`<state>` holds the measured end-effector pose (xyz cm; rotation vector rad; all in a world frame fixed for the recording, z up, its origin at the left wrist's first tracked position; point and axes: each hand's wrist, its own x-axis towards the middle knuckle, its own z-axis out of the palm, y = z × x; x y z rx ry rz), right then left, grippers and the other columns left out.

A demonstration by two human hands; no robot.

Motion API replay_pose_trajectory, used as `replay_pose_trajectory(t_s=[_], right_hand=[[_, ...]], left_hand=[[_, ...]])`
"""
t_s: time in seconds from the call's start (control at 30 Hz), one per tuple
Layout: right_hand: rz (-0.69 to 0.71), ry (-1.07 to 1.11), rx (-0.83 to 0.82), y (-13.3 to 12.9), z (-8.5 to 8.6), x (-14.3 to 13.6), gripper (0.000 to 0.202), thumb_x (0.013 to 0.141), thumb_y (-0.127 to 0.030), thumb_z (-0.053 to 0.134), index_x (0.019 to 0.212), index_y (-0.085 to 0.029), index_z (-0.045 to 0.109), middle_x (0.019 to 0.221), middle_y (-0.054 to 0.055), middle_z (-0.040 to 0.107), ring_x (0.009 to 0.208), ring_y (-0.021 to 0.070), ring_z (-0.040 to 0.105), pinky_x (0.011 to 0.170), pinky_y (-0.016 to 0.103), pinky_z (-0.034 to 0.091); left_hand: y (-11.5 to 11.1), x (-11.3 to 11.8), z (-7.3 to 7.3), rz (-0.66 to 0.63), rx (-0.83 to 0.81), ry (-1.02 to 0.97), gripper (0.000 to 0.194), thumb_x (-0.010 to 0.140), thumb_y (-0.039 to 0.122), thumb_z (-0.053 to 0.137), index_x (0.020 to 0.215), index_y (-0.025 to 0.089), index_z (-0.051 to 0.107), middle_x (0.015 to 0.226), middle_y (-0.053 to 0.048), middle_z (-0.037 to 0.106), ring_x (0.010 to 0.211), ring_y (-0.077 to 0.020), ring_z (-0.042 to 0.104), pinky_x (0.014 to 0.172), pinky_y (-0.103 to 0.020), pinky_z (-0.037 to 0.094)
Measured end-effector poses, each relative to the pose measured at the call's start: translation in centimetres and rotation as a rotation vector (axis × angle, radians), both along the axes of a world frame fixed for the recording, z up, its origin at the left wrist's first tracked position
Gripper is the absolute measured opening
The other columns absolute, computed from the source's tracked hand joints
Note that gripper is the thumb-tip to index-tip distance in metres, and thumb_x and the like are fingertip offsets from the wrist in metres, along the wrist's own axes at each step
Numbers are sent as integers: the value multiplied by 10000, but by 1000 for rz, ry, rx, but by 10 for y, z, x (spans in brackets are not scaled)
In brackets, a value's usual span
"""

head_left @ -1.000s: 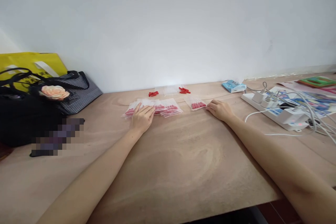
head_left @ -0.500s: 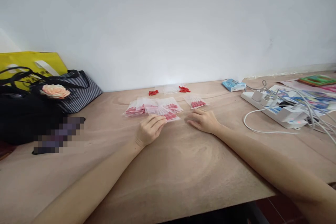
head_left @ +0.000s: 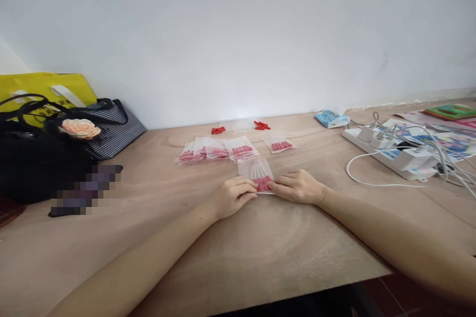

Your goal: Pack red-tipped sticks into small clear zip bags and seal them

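Observation:
A clear plastic bag [head_left: 256, 168] with several red, short stick-like pieces in its lower end lies on the table in front of me. My left hand [head_left: 235, 197] grips its near left corner, fingers pressed together. At the near right corner, my right hand [head_left: 297, 186] pinches the same bag. Just beyond lies an overlapping row of similar filled bags [head_left: 213, 148], and one more filled bag [head_left: 279, 143] rests apart to the right. Two small loose piles of red pieces, a left pile [head_left: 218, 130] and a right pile [head_left: 262, 125], sit near the wall beside flat clear bags [head_left: 242, 125].
A white power strip [head_left: 388, 156] with plugs and looping cables stands on the right, near a blue packet [head_left: 331, 119] and colourful printed sheets [head_left: 451, 141]. On the left are a striped bag [head_left: 115, 131], a yellow bag [head_left: 74, 86] and a dark blurred object [head_left: 87, 190].
My left hand has brought the bag from the row nearer and to the right. My right hand has come slightly closer and now holds its other corner.

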<state>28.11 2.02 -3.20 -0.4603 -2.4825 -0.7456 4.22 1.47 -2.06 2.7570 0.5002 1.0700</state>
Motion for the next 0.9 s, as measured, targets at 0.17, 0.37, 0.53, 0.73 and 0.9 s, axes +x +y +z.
replay_pose_trajectory(t_s=[0.17, 0.37, 0.53, 0.73, 0.9], right_hand=[[-18, -12, 17, 2, 2, -2, 211, 887, -184, 394, 970, -148, 585, 732, 25, 621, 560, 89, 510, 500, 241, 343], [-41, -17, 14, 7, 3, -2, 217, 883, -141, 373, 842, -147, 587, 664, 8, 589, 525, 77, 461, 504, 239, 307], [-76, 9, -25, 9, 2, 1, 266, 882, -140, 345, 710, -152, 548, 590, -6, 536, 491, 76, 409, 490, 231, 272], [-127, 55, -55, 12, -1, 1, 277, 873, -140, 335, 661, -156, 512, 578, 0, 528, 483, 80, 412, 485, 233, 257], [-131, 95, -89, 12, 0, 0, 269, 867, -147, 354, 638, -156, 495, 551, -13, 519, 475, 75, 413, 480, 226, 248]], left_hand=[[9, -13, 6, 61, 162, 46, 83, 811, 159, 542, 857, 147, 610, 844, -66, 656, 779, -139, 617, 714, -259, 527], [16, -24, 6, 100, 475, 124, 111, 818, 129, 506, 797, 149, 614, 793, -52, 668, 718, -133, 623, 646, -233, 524], [16, -24, 5, 159, 533, 163, 148, 830, 137, 478, 755, 149, 605, 792, -39, 674, 679, -119, 627, 622, -220, 522], [13, -21, 9, 178, 539, 196, 195, 849, 134, 434, 738, 148, 593, 750, -37, 669, 660, -111, 626, 623, -215, 524], [14, -19, 10, 161, 564, 140, 118, 815, 132, 496, 751, 150, 594, 749, -34, 666, 669, -120, 622, 641, -234, 528]])
